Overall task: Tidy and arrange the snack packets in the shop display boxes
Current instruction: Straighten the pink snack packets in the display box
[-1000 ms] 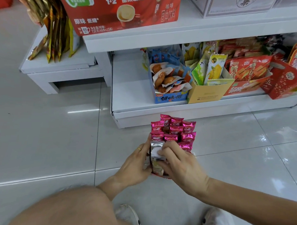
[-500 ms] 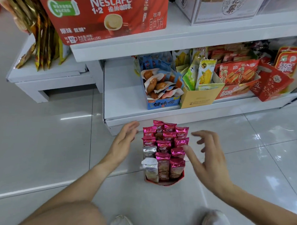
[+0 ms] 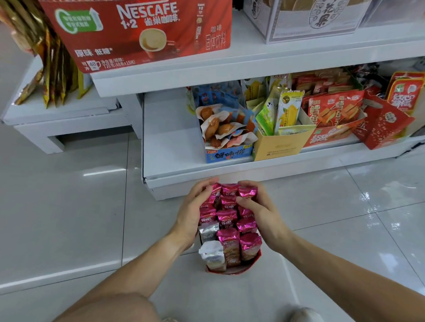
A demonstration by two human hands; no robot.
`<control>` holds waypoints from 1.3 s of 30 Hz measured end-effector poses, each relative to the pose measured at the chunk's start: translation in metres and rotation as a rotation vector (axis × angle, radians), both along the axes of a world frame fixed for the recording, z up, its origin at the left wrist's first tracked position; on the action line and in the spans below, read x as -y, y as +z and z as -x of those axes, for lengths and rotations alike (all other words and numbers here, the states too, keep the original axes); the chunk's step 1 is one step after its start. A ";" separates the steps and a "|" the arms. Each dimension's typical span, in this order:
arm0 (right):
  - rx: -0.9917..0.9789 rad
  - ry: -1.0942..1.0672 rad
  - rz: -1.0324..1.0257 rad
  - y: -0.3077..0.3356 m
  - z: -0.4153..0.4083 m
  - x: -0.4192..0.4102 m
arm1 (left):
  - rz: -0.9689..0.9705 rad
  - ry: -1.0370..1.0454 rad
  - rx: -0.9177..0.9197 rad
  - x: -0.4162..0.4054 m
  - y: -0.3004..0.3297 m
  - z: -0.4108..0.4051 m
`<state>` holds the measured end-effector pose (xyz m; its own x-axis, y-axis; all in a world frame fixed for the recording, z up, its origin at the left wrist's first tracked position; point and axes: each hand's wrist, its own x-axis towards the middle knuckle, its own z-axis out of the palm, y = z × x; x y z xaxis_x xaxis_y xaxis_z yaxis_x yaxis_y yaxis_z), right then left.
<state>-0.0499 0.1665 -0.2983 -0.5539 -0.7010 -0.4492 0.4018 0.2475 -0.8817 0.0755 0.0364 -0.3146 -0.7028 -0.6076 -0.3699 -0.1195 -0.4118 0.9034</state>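
Note:
A red display box (image 3: 247, 268) stands on the floor tiles in front of the bottom shelf, packed with upright pink snack packets (image 3: 227, 217) and two silver ones (image 3: 211, 253) at its near left. My left hand (image 3: 192, 213) clasps the left side of the packets, fingers curled over the far left corner. My right hand (image 3: 260, 211) clasps the right side, its fingers curled over the far right pink packets. The far end of the box is hidden by both hands.
The white bottom shelf (image 3: 170, 144) holds a blue box of sausage snacks (image 3: 228, 134), a yellow box (image 3: 280, 142) with green-yellow packets and red boxes (image 3: 335, 122) to the right. A red Nescafe carton (image 3: 141, 28) sits above. My knee and shoes are below.
Both hands were spread apart beside the box half a second ago. Now they have closed in on the far rows of pink packets from both sides.

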 end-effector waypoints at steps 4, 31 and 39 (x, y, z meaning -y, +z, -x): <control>-0.035 0.065 -0.010 0.000 0.004 0.005 | 0.029 0.074 0.056 0.003 -0.006 -0.004; -0.371 0.488 -0.378 -0.052 -0.017 -0.065 | 0.335 -0.442 0.292 -0.034 -0.040 -0.070; -0.425 0.559 -0.268 0.004 -0.047 -0.052 | 0.294 -0.369 0.393 -0.020 0.035 -0.116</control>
